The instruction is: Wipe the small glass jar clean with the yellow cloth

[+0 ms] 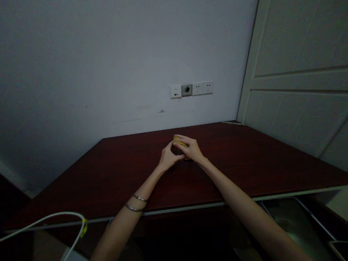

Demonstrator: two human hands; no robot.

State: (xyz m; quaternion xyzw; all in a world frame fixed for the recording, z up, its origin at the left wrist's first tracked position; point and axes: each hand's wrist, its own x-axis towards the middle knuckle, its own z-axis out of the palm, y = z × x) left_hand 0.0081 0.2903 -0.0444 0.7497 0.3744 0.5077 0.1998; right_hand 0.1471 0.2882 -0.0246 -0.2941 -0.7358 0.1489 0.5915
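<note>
A small dark brown container [175, 150] with a yellow top [181, 143] is between my two hands, over the middle of the dark red table. My left hand [167, 157] curves around its dark body from the left, with the thumb across the near side. From above and the right, my right hand [193, 148] grips the yellow top between thumb and fingers. Much of the container is hidden by the fingers, and its exact kind is hard to make out in the dim light. Two silver bracelets [134, 207] circle my left forearm.
The dark red table [104, 173] stands against a pale wall with sockets [202, 88]. A white panelled door [312, 106] borders its right side. A white cable [59, 214] with a yellow tag loops over the front left edge. Below, at right, lies a phone-like object [345, 250].
</note>
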